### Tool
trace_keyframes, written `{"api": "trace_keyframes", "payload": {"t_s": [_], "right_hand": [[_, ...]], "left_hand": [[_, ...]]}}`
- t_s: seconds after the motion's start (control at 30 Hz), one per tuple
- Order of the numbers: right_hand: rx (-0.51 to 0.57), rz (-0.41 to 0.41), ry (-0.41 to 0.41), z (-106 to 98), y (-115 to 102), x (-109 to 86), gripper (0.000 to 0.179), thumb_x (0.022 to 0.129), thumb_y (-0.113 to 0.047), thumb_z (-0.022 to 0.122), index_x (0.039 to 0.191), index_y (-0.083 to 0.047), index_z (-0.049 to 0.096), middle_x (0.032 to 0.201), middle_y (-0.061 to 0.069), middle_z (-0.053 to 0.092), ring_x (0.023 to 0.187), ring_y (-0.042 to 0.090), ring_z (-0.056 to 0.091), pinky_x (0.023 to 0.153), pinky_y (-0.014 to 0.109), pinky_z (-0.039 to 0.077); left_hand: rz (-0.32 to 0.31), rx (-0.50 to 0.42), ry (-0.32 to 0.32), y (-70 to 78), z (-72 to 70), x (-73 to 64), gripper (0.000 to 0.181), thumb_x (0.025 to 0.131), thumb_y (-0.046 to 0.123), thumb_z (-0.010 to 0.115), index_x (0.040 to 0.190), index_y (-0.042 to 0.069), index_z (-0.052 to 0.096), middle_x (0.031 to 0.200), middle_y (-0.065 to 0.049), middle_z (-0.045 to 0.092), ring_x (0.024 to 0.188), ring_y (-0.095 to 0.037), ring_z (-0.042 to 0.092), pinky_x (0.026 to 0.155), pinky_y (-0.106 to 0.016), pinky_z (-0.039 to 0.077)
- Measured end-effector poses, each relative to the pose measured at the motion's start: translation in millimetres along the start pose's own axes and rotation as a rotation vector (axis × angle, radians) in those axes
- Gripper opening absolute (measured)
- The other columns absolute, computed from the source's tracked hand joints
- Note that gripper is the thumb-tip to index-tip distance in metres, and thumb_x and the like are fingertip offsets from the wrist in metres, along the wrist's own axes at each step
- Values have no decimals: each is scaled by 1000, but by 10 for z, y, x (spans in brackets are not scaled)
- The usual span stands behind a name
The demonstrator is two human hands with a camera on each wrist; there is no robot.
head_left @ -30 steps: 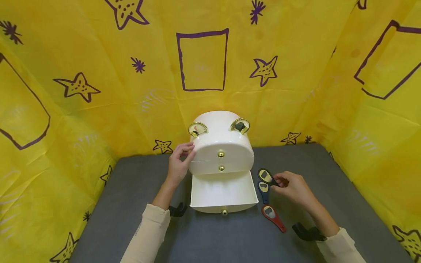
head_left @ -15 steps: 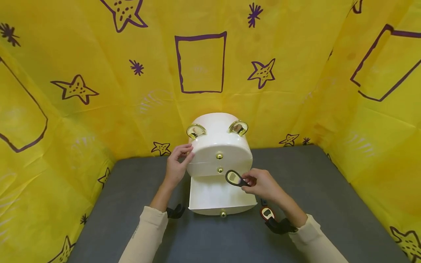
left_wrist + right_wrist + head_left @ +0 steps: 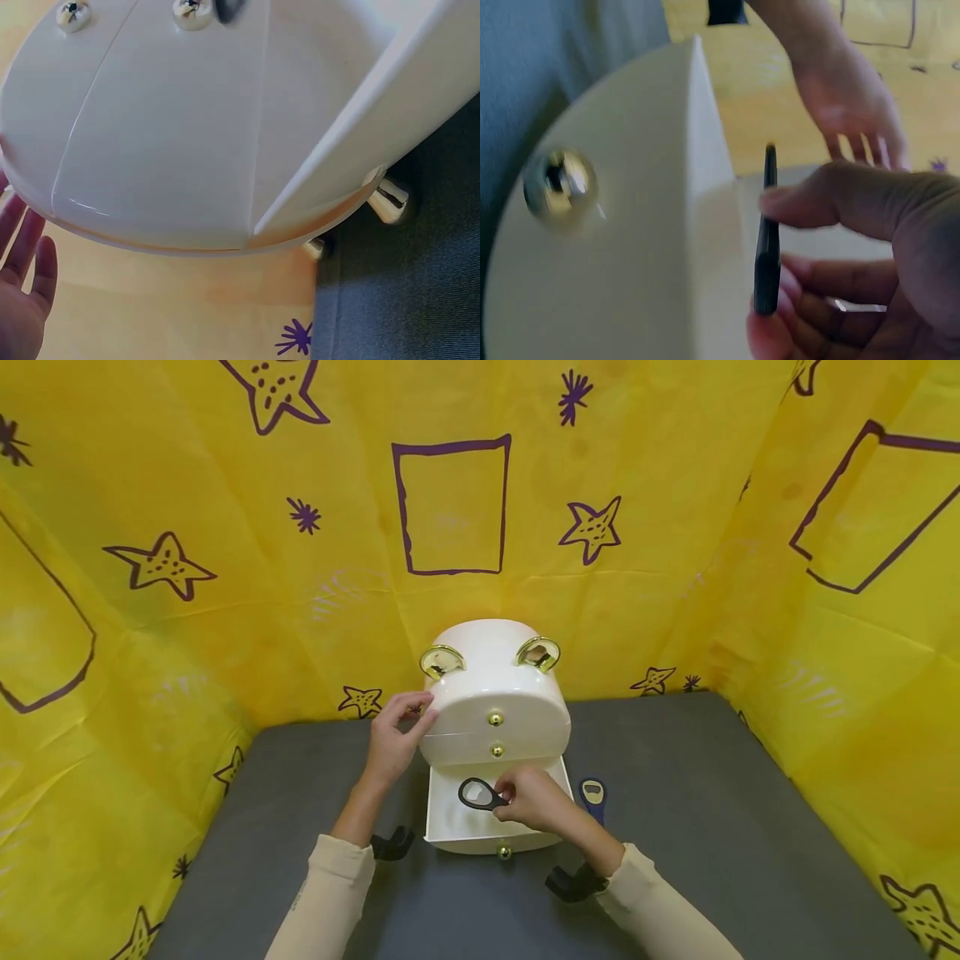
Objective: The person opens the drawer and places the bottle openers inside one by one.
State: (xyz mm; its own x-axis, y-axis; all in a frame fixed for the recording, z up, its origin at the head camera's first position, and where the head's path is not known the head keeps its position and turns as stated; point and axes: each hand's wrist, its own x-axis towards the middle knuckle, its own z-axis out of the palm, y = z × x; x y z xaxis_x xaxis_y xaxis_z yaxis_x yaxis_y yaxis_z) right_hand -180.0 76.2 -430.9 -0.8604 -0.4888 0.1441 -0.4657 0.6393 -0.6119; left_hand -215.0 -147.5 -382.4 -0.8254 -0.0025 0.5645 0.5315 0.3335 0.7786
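A white rounded drawer box (image 3: 487,652) with gold ears and gold knobs stands in the middle of the head view. Its bottom drawer (image 3: 446,822) is pulled out. My right hand (image 3: 534,797) pinches a black bottle opener (image 3: 472,794) by its handle over this drawer. In the right wrist view the bottle opener (image 3: 767,262) appears edge-on between thumb and fingers. My left hand (image 3: 392,745) rests its fingertips against the box's left side, fingers fairly straight in the left wrist view. A blue bottle opener (image 3: 592,797) lies right of the drawer. The red one is hidden behind my right arm.
The dark grey tabletop (image 3: 675,777) runs around the box. Yellow cloth walls (image 3: 450,510) with purple drawings close off the back and both sides. Black wrist straps (image 3: 573,883) hang under both wrists.
My right hand has lifted the black bottle opener off the right side of the table and carried it left, over the drawer. My left hand has kept its place on the box.
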Motion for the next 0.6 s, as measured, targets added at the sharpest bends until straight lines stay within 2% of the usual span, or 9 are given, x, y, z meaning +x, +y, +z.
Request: {"api": "trace_keyframes", "payload": {"t_s": [0.1,0.3,0.5,0.53,0.6], "right_hand": [[-2,50,2,132,-60,75,13,65,-7,77,75,-5,70,63,-3,60,60,6,47,56,19,38],[-35,119,15,336,-130,194,12,63,-8,78,64,-7,66,57,-6,53,55,8,42,52,20,33],[-74,165,18,456,-135,279,22,63,-10,78,54,-10,57,52,-9,42,53,10,36,50,21,30],[-77,176,15,465,-135,291,23,63,-10,78,53,-10,57,52,-9,41,52,10,36,50,22,29],[-75,194,9,481,-128,313,29,63,-9,78,50,-12,52,48,-10,39,50,10,35,48,21,27]], "left_hand": [[-14,2,6,5,-18,10,23,85,-2,71,105,-12,68,111,-29,64,100,-43,57,83,-7,43],[-23,30,15,15,-25,24,26,81,-1,75,105,-12,68,107,-29,65,99,-46,58,83,-7,42],[-40,51,20,11,-3,17,28,81,1,76,106,-11,69,105,-28,65,96,-43,59,82,-3,41],[-42,52,23,10,1,13,28,81,1,76,106,-11,69,105,-28,65,96,-43,59,83,-6,43],[-47,47,31,4,10,8,28,81,1,76,106,-10,69,105,-27,65,93,-28,62,82,-7,43]]}}
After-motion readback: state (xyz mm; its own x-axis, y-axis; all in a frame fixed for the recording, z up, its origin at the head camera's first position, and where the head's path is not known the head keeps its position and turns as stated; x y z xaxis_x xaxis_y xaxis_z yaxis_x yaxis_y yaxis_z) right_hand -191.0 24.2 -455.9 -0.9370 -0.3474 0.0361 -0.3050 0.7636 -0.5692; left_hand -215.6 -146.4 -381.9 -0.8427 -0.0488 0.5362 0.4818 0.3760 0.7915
